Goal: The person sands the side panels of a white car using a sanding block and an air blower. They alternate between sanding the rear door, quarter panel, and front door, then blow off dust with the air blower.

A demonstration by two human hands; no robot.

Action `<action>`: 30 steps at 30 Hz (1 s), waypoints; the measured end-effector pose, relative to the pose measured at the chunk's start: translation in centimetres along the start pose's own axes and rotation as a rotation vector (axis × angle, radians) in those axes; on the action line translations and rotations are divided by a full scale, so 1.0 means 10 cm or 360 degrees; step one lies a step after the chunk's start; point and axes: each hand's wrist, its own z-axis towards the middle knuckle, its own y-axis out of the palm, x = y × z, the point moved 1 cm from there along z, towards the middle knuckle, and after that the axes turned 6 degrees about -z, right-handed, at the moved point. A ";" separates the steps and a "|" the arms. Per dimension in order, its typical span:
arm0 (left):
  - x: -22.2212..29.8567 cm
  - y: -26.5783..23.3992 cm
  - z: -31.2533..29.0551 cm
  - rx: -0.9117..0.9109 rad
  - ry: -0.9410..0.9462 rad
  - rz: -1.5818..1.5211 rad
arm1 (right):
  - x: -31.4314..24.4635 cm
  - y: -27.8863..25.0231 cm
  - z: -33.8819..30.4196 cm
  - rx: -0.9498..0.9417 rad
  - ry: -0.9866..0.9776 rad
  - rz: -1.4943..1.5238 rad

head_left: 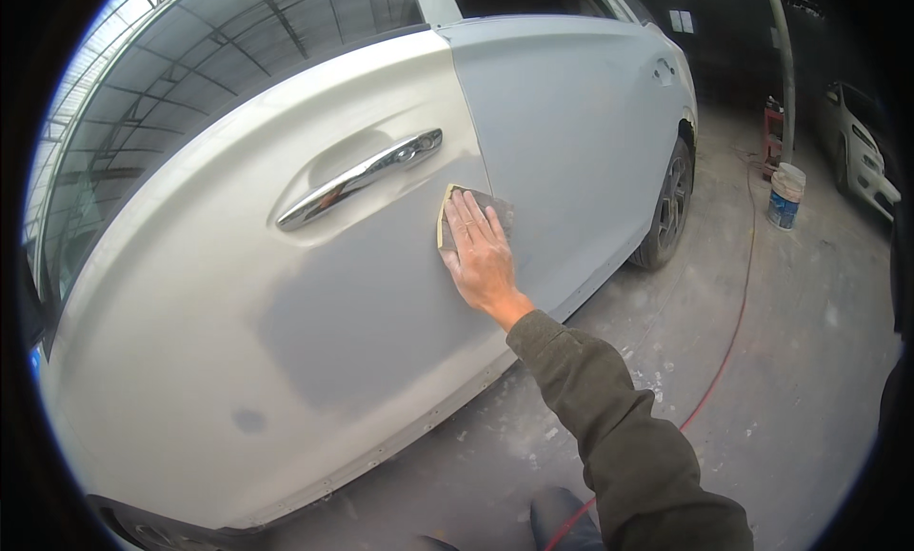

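Observation:
My right hand [480, 264] presses a folded sheet of sandpaper [501, 208] against the side of a car, its fingers stretched out over the sheet and the thumb at its left edge. The sandpaper has a dark grey face and a pale yellow edge. It lies at the seam between the white front door [190, 313] and the grey rear door [562, 123]. Below the chrome handle [362, 178], a smooth grey patch [371, 304] covers part of the white door. My left hand is out of view.
A small grey spot [248, 421] marks the lower front door. A red hose [728, 356] runs along the dusty concrete floor [800, 361]. Toward the back right stand a bucket [785, 197], a pole [784, 66], a red stand [772, 137] and another white car [862, 156].

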 end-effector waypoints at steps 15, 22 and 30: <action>-0.06 0.00 0.07 0.0054 -0.0151 0.0018 | 0.40 -0.04 0.41 0.0092 -0.0093 -0.0229; -0.07 0.00 0.01 0.0086 -0.0144 0.0032 | 0.21 0.27 -0.31 0.0105 0.0245 -0.0184; -0.18 -0.14 0.10 0.0083 -0.0128 0.0002 | 0.66 0.01 0.54 0.0231 0.0003 -0.0181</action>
